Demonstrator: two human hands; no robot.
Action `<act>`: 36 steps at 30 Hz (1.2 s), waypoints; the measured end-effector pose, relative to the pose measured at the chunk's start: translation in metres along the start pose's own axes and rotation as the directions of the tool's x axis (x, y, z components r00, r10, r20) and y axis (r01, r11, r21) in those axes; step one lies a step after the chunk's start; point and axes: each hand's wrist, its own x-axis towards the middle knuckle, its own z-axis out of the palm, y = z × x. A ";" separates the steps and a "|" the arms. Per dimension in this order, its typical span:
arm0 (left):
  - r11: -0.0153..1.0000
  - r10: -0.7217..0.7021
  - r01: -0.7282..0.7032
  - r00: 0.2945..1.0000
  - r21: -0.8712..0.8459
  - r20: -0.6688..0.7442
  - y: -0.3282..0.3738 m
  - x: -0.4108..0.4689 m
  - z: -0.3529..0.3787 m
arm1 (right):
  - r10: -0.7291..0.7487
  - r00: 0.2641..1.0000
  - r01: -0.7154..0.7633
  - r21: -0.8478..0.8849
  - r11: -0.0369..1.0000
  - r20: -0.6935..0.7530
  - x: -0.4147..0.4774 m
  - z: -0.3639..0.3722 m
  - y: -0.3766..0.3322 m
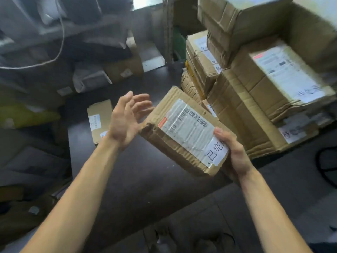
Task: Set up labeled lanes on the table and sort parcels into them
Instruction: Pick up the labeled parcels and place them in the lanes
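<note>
Single-handed carry of a parcel above the sorting table.

Risk: the brown, flat corrugated-cardboard parcel [182, 132] is borne at one corner only, tilted, and held clear of the table. Its unsupported far end could sag or twist out of the grip and drop. A second risk is mis-sorting, since the thumb partly covers the handwritten white slip [217, 152] that appears to mark the parcel's lane.

Right hand [235, 152]: closed around the parcel's near right corner, thumb on top across the slip, fingers hidden beneath.

Left hand [125, 117]: wide open, palm turned toward the parcel, fingers spread and slightly bent, holding nothing. Its fingertips lie just beside the parcel's left edge; whether they touch cannot be told.

Parcel face: a printed shipping label with barcodes [187, 123] under clear tape.

Surroundings: the dark tabletop [145, 179] lies below. A small flat brown carton with a white label [99, 119] rests on it to the left, behind the left hand. A stack of larger taped brown cartons [255, 106], several bearing slips, stands near on the right. No lane markers can be made out on the table. The background is blurred.
</note>
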 end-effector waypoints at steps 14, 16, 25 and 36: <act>0.934 0.312 -0.350 0.901 0.079 0.302 0.037 -0.042 0.118 | -0.297 0.949 0.299 -0.006 0.954 0.104 -0.030 0.040 -0.093; 0.952 0.256 -0.298 0.904 0.075 0.343 0.039 -0.043 0.130 | -0.375 0.917 0.392 -0.134 0.910 0.136 -0.036 0.042 -0.116; 0.953 0.240 -0.301 0.833 0.044 0.499 0.042 -0.041 0.256 | -0.600 0.798 0.601 -0.144 0.786 0.059 -0.074 -0.033 -0.188; 0.903 0.273 -0.411 0.777 0.128 0.567 0.001 -0.014 0.455 | -0.657 0.754 0.655 -0.069 0.752 0.006 -0.127 -0.192 -0.284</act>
